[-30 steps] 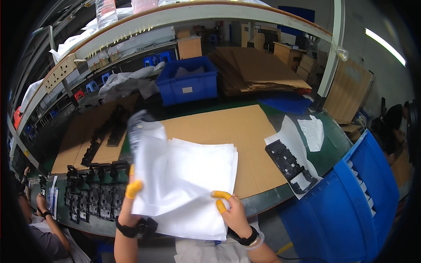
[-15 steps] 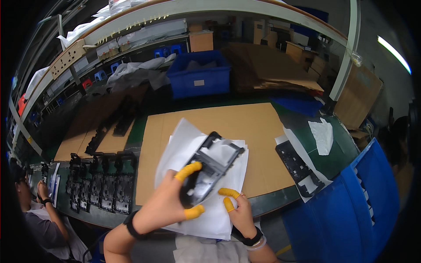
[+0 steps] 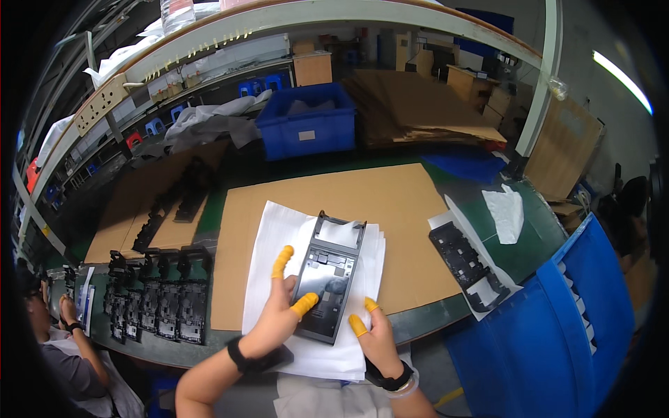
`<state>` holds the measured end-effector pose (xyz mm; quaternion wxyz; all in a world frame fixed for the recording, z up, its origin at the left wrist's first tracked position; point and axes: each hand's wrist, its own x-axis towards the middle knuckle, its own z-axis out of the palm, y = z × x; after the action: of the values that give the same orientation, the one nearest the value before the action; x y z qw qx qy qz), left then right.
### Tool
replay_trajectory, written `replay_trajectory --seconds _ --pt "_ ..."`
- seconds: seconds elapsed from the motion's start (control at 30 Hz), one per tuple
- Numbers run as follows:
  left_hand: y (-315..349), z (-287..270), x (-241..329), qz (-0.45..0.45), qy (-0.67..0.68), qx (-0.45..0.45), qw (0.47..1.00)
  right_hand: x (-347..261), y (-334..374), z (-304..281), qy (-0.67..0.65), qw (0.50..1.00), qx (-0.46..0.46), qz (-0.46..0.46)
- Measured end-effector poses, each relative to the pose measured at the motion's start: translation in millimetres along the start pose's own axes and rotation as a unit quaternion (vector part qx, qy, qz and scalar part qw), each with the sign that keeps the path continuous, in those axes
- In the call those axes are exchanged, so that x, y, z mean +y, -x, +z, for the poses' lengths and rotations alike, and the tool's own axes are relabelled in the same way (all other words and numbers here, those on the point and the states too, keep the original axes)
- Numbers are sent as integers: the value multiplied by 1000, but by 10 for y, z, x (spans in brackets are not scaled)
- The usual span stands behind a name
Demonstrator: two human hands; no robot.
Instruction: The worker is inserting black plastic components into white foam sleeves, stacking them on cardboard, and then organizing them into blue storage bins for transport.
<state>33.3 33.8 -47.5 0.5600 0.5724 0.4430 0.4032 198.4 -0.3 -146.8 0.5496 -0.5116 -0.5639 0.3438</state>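
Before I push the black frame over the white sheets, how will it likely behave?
The black frame looks stiff: its long edges run straight. Being flat and broad, it probably won't roll. The thin, loose-edged white sheets beneath could shift with it.

Tube light [image 3: 624,82] at upper right, blown out white; background dim, murky under the shelf; white sheets [image 3: 275,228] bright; glare patches on glossy black part [image 3: 333,284]; overhead beam [image 3: 334,12] bowed; rim vignetted black.

Holds left hand [image 3: 270,322] out from the near side, index pointed far, thumb right; holds right hand [image 3: 380,343] nearer, thumb and index apart.
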Motion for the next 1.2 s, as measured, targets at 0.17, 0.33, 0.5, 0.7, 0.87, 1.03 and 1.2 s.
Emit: replay_trajectory --seconds 0.17,0.33,0.5,0.7,0.87,1.03,1.2 --pt "616 -40 115 68 72 101 990 -221 -56 21 -36 998 27 -54" --pt "820 24 103 86 187 117 972 -71 -18 -31 -78 997 -7 -23" --pt "860 -19 237 78 211 139 964 -141 -21 -10 -11 997 -56 -54" --pt "659 -180 578 -67 455 144 876 -168 -15 0 -38 998 -13 -40" --pt "522 -334 527 36 553 79 829 -227 -44 63 -20 998 11 -54" --pt "475 -533 457 -32 393 138 909 -166 -14 48 -42 998 16 -45" --pt "458 -706 71 30 -536 180 824 -240 20 -23 30 999 -39 -14"
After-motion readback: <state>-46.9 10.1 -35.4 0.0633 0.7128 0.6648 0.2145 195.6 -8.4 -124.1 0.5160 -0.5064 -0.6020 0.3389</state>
